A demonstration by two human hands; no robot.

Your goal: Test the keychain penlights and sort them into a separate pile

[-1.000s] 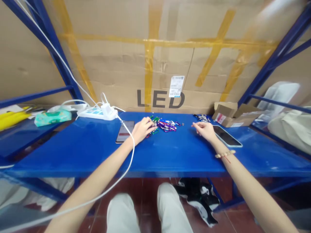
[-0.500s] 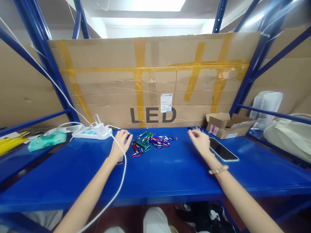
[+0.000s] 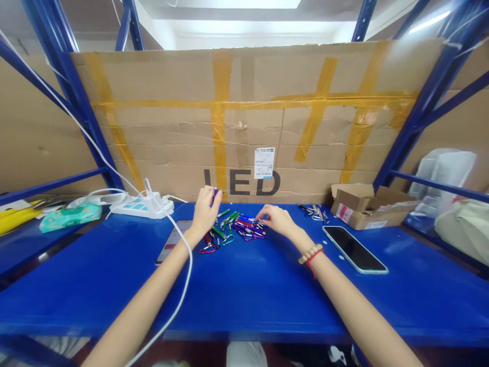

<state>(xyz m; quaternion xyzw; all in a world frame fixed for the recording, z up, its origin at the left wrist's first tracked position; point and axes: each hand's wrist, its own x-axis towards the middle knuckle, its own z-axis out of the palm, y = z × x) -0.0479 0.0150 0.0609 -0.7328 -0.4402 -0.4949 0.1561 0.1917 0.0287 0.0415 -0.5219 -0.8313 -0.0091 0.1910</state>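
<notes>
My left hand (image 3: pixel 205 209) is raised just above the left end of a pile, its fingers closed round a small purple keychain flashlight (image 3: pixel 215 192), mostly hidden by the hand. The pile holds several metal keychain flashlights with carabiner clips: green ones (image 3: pixel 229 220), a red one (image 3: pixel 207 244) at the near left, and purple ones (image 3: pixel 248 232) at the right. Over the pile's right edge, my right hand (image 3: pixel 278 219) bends its fingertips together at the blue and silver pieces; what they grip is too small to make out.
A phone (image 3: pixel 168 250) lies under my left forearm, crossed by a white cable (image 3: pixel 187 275). Farther left are a power strip (image 3: pixel 133 208) and a tissue pack (image 3: pixel 71 216). At right are several dark and silver pieces (image 3: pixel 316 212), another phone (image 3: pixel 355 250) and an open carton (image 3: pixel 359 211).
My right hand has moved left, from the dark pieces by the carton to the pile. My left hand has lifted and shifted right, uncovering the phone. The view has shifted slightly.
</notes>
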